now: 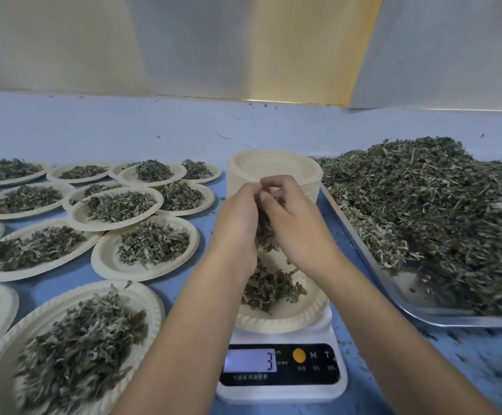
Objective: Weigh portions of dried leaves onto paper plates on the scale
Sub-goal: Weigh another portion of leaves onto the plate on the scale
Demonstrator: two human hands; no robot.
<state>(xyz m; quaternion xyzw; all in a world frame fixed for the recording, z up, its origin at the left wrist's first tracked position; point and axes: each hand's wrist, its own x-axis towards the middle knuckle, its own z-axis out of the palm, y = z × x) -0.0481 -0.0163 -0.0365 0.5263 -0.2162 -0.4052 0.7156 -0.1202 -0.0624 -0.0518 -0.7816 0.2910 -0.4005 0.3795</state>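
Well into the job, far from finished. Already portioned and parked on the blue table (159, 130), left of the scale (279, 393): approx 16 filled plates (114, 205). Several overlapped or cut by the frame edge, so not an exact count.

Now on plate no. 17 or so: 1 paper plate (309, 313) sitting on the scale w/ a small portion (270, 290) in it. Reads 3 on the display (249, 360), units too small to make out. Judged well short of the piles at left, so more to add.

Left hand (237, 217) and right hand (297, 223) both above that plate, meeting at the fingertips. Fingers curled round one shared handful of leaves (266, 232), loose bits trailing down toward the portion below. Not resting on plate or scale, as far as can be seen.

To do yet, by the look of it: top up to target, shift plate left, take a fresh one, repeat.

Plenty of stock left:
- 1 tall stack of empty plates (273, 166) just behind the hands, too many to count.
- 1 metal tray (408, 290) at right, close beside the stack; contact hard to tell.
- 1 big heap of dried leaves (438, 211) on that tray.

Other counts: 1 scale, 2 hands — plus stray crumbs on the table near the tray.
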